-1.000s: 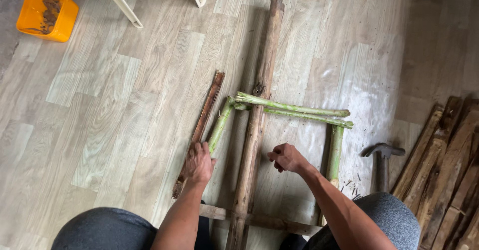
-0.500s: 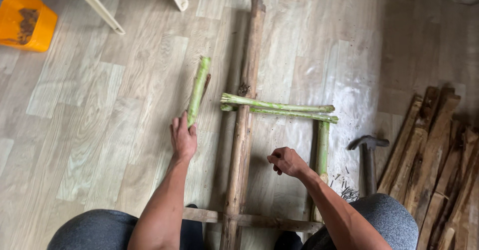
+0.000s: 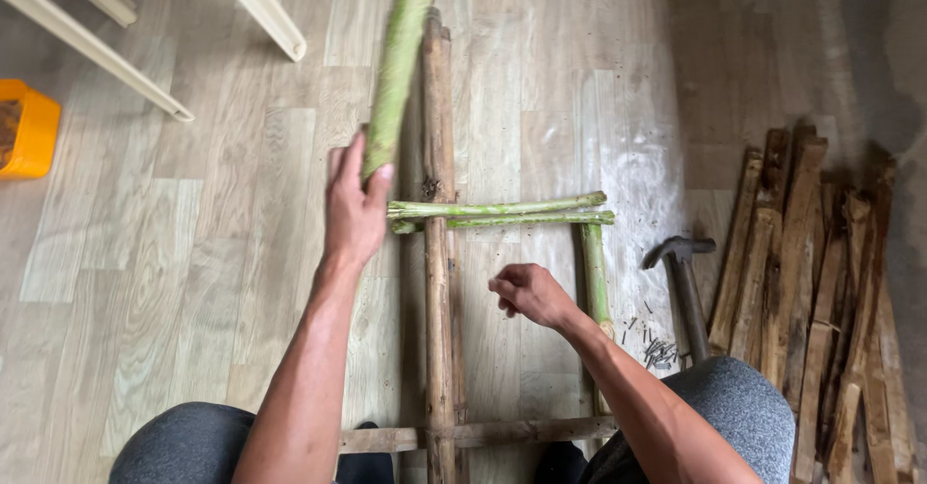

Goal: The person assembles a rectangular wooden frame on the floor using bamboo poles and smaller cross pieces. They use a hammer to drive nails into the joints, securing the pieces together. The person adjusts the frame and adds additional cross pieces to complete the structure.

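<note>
My left hand grips the lower end of a green stalk and holds it raised, pointing away from me, blurred by motion. My right hand hovers half closed just right of a long brown wooden pole that lies lengthwise on the floor; I cannot see anything in it. Two green stalks lie across the pole as a crosspiece, and another green stalk runs down from their right end. A brown wooden crossbar crosses the pole near my knees.
A hammer lies on the floor to the right, with several small nails beside it. A pile of rough wooden slats lies at the far right. An orange container sits at the left edge, with pale chair legs beyond.
My left hand picked up a green stalk from the left of the pole and has swung it up and forward. The right hand stayed near the pole. The view has shifted downward.
</note>
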